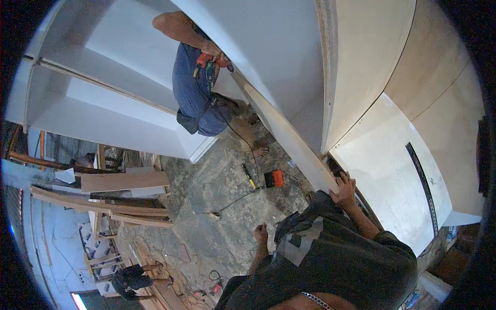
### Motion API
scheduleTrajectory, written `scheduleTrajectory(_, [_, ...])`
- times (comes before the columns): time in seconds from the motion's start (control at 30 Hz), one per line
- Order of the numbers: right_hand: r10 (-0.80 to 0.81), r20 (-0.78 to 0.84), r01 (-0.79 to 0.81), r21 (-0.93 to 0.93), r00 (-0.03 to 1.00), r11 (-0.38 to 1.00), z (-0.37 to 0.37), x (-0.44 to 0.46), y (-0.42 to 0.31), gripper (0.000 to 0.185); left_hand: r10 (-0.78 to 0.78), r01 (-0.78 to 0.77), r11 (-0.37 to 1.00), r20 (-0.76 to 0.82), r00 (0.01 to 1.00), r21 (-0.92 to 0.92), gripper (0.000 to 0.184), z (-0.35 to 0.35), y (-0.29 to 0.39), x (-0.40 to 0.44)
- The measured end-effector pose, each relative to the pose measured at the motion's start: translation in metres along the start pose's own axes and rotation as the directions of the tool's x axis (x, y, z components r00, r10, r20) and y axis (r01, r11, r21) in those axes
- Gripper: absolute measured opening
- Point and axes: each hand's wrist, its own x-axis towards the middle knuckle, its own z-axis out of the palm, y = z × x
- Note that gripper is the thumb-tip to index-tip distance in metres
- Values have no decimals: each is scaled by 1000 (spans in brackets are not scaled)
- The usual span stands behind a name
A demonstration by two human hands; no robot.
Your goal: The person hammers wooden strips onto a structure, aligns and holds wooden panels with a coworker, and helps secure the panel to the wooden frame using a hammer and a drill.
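A long, pale board (292, 132) runs diagonally beside a large white panel (268, 57). At its lower end, my right hand (343, 191) wraps round the edge, next to a pale sheet surface (387, 170). Further left, my left hand (261, 234) hangs low over the floor with its fingers curled; anything inside it is too small to make out. Near the board's far end, a co-worker in blue shorts (194, 88) holds a red and green power tool (209, 61).
A yellow and black tool (249, 175) and an orange and black box (274, 179) lie on the stained floor (206, 181). White cabinet compartments (119, 93) stand upper left, boards (124, 181) below them. Another person (132, 282) is at the lower left among cables.
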Motion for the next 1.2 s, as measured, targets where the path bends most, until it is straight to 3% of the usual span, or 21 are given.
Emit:
scheduleTrajectory(0.13, [8,-3,-8,-12,1000,1000,2,0,1,59,-13,13,1000,-9,1000,-17,29,-7,16,-8])
scheduleTrajectory(0.23, [27,3,-27,0,1000,1000,2,-1,-1,58,-42,43,999,71,997,-7,33,-6,10,-3])
scheduleTrajectory(0.33, [30,41,-31,15,999,999,-3,0,-2,58,-69,59,992,87,994,114,35,-5,6,-1])
scheduleTrajectory(0.4, [23,20,-23,13,1000,1000,1,-2,0,59,26,-29,993,29,999,112,35,-10,19,-10])
scheduleTrajectory(0.5, [18,-1,-18,19,1000,1000,2,-2,1,59,-71,72,997,60,996,-8,34,12,-27,11])
scheduleTrajectory(0.6, [18,9,-18,29,1000,999,-8,-1,-6,59,-30,27,998,58,998,52,35,-6,11,-5])
scheduleTrajectory(0.73, [-27,-28,29,57,999,998,-11,-4,-6,59,-4,3,1000,39,999,21,35,1,-1,0])
scheduleTrajectory(1.0, [-6,31,6,29,999,1000,-12,-2,-6,58,-95,92,994,62,994,51,33,3,-1,0])
scheduleTrajectory(1.2, [3,27,-4,43,1000,999,-15,-1,-8,58,0,1,1000,45,999,-14,31,5,-6,0])
